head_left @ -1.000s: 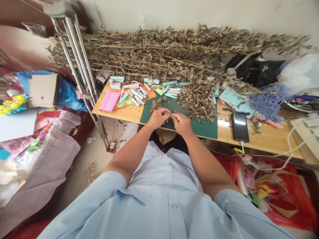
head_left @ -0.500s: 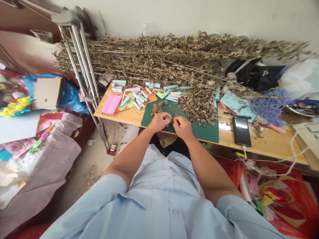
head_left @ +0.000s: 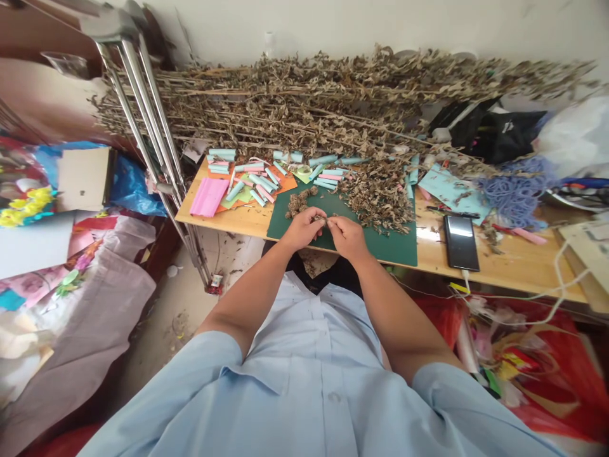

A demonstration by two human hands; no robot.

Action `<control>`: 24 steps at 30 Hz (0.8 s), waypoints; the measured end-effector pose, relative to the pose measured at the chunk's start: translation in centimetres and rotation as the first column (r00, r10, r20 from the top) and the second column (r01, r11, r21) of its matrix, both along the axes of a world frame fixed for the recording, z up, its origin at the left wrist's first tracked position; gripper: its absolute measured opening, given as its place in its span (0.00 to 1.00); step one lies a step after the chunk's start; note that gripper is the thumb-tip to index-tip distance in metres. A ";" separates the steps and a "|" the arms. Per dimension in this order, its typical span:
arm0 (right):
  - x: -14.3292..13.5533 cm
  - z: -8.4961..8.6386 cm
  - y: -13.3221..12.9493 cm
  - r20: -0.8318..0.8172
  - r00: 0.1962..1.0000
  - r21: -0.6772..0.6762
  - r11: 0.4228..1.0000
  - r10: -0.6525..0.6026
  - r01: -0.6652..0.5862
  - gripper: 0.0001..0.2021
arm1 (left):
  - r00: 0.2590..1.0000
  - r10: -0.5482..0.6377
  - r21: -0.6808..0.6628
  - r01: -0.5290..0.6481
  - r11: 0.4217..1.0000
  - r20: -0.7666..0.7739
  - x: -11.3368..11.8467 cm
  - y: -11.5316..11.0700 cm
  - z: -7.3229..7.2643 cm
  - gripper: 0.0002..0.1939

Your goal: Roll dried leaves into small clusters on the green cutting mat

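From my distant post, I look down on a wooden table point(head_left: 233, 219). Nearest, over the front of the green mat point(head_left: 390, 249), my left hand point(head_left: 304, 228) pinches a small dried scrap point(head_left: 320, 219); my right hand point(head_left: 348, 236) has its fingertips together at the scrap's end, though I can't tell whether they grip it. Too hard a squeeze could crumble it. Just beyond lie brown clumps point(head_left: 298, 202) and a leaf pile point(head_left: 378, 200), which a stray knuckle could mix; farther, dried stalks point(head_left: 285, 101).
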State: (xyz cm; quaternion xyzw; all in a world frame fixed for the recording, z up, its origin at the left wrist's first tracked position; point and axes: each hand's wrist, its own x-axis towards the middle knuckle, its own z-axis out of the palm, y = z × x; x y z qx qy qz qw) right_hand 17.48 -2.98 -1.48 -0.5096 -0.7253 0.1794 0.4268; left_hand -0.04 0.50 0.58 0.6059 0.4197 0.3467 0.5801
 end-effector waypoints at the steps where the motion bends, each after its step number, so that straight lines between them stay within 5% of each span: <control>1: 0.0 0.0 -0.1 0.006 1.000 -0.001 1.000 0.012 -0.012 0.13 | 1.000 0.004 0.003 -0.004 1.000 -0.006 0.0 0.0 0.0 0.08; 14: -0.1 0.0 -0.3 0.142 0.990 0.058 0.998 -0.024 0.016 0.11 | 0.995 -0.053 0.051 0.057 0.997 -0.079 0.0 -0.1 0.3 0.08; 24: 0.0 -0.1 -0.3 0.110 0.994 0.067 0.998 0.002 -0.009 0.09 | 0.983 0.032 0.042 -0.025 0.999 -0.183 0.2 -0.6 0.8 0.08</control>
